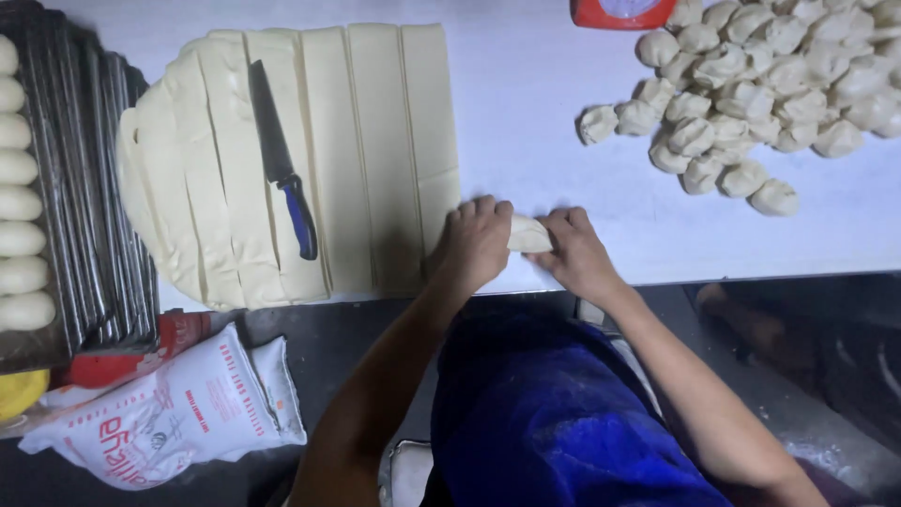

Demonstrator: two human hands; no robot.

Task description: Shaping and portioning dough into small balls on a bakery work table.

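The white counter (pixel 563 141) carries everything here. Its biggest load is a rolled sheet of pale dough (pixel 375 150), cut into long strips, with a blue-handled knife (pixel 282 160) lying on top of it. At the far right sits a heap of folded dough lumps (pixel 751 84), well apart from the sheet. A dark ridged baking tray (pixel 94 188) at the left edge holds a row of shaped rolls (pixel 19 197). Below the counter lies a white flour bag (pixel 178 413). Near the counter's front edge, the left hand (pixel 474 246) and right hand (pixel 574 253) meet on 1 small dough piece (pixel 527 235), fingers of both curled and pinching its ends, just beside the last strip.
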